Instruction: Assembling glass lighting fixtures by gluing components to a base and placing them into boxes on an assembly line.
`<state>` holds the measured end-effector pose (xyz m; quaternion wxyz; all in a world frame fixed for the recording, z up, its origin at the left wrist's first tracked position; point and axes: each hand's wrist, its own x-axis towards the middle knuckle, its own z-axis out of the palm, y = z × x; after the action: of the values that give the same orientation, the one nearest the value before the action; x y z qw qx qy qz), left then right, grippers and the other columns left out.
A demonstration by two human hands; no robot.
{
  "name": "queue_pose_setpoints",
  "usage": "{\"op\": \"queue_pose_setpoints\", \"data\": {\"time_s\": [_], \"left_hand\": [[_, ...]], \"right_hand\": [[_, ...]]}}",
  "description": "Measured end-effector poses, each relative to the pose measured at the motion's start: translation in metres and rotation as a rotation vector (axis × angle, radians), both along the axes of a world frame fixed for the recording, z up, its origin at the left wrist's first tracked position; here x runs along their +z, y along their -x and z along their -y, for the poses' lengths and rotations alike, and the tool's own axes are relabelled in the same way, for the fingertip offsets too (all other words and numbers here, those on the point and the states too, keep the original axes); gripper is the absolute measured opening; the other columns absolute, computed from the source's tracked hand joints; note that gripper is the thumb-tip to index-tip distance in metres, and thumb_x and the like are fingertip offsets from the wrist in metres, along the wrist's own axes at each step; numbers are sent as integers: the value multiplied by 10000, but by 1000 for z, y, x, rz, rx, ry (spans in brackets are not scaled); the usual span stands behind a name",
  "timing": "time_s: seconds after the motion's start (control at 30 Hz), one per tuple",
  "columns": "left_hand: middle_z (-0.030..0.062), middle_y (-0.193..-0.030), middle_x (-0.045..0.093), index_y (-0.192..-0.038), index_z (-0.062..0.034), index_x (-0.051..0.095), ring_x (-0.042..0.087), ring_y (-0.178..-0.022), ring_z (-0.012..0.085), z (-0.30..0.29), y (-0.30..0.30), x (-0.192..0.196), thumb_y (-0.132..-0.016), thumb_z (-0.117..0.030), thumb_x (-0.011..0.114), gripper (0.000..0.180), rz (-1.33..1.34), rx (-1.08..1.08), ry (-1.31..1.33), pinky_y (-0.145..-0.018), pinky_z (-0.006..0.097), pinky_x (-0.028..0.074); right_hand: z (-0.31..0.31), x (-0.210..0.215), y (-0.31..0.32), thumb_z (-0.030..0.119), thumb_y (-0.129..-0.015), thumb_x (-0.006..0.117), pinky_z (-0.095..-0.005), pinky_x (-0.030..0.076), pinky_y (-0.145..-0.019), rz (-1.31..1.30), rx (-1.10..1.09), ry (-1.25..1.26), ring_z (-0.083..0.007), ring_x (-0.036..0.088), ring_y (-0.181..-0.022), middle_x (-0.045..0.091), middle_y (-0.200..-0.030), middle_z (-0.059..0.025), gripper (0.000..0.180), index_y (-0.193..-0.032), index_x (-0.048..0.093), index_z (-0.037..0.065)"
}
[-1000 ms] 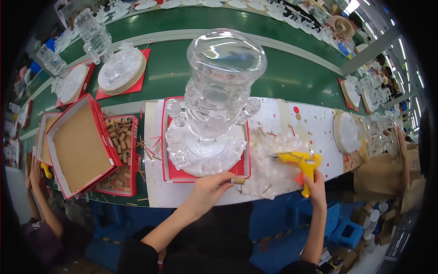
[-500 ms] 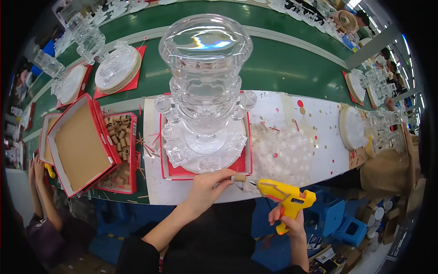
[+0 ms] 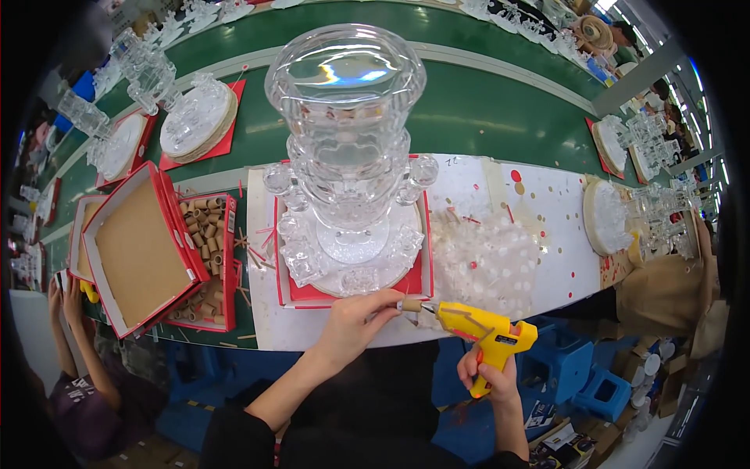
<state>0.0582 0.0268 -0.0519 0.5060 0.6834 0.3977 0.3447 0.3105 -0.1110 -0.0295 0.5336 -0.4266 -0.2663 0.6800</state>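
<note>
My left hand point(image 3: 351, 324) pinches a short brown cardboard tube point(image 3: 411, 306) between thumb and fingertips, just in front of the red-edged tray point(image 3: 426, 270). In my right hand point(image 3: 494, 375) is a yellow glue gun point(image 3: 486, 327), gripped by its handle. The gun's metal nozzle points left and meets the tube's right end; whether it touches inside cannot be made out. Behind my hands, a tall clear plastic figure point(image 3: 348, 184) with a wide domed top stands upright on a round white glittery base point(image 3: 375, 275) inside the tray.
Stacked red-and-white box lids point(image 3: 141, 250) lean at the left, beside a box of loose cardboard tubes point(image 3: 207, 234). Clear plastic wrap point(image 3: 484, 262) lies right of the tray. More clear figures on round bases point(image 3: 199, 117) stand around. A person's hands point(image 3: 66, 293) show at far left.
The glue gun has moved slightly left, bringing its nozzle to the tube's end. My left hand stays nearly still with the tube.
</note>
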Motion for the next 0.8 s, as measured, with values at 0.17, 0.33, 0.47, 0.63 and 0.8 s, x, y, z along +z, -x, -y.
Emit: {"op": "queue_pose_setpoints", "data": {"time_s": [0.17,0.33,0.47,0.63,0.8], "left_hand": [[102,-1044,719,-1087,-4,677,706,-868,178,0,0,-1,-808,59,700,287,3,-7,-9,-750,270,569],[101,-1041,719,-1088,-4,675,707,-862,179,0,0,-4,-806,53,705,289,6,-5,-21,-743,271,571],[103,-1035,720,-1082,-3,678,707,-855,180,0,-1,-1,-806,54,706,282,14,0,-23,-736,271,574],[107,-1028,721,-1074,2,682,711,-845,185,-1,-1,-3,-808,49,709,271,7,9,-16,-735,273,575],[111,-1004,723,-1078,-2,684,711,-839,184,0,-2,1,-813,36,714,269,9,18,-9,-727,275,576]], "right_hand": [[-1,-7,-2,161,-837,665,-258,494,-488,101,-37,13,-208,618,-605,583,-703,-84,416,-1195,517,9],[3,-3,-2,128,-827,652,-258,497,-491,97,-51,36,-202,615,-598,586,-699,-82,442,-1227,504,8],[7,3,-4,17,-819,561,-262,513,-569,72,6,85,-187,616,-663,588,-736,-77,395,-1205,477,17],[6,5,1,28,-836,574,-257,508,-572,96,-6,62,-177,608,-636,585,-717,-70,310,-1139,507,23],[4,9,4,28,-845,604,-242,500,-563,183,-8,98,-145,604,-613,586,-705,-62,250,-1084,531,29]]}}
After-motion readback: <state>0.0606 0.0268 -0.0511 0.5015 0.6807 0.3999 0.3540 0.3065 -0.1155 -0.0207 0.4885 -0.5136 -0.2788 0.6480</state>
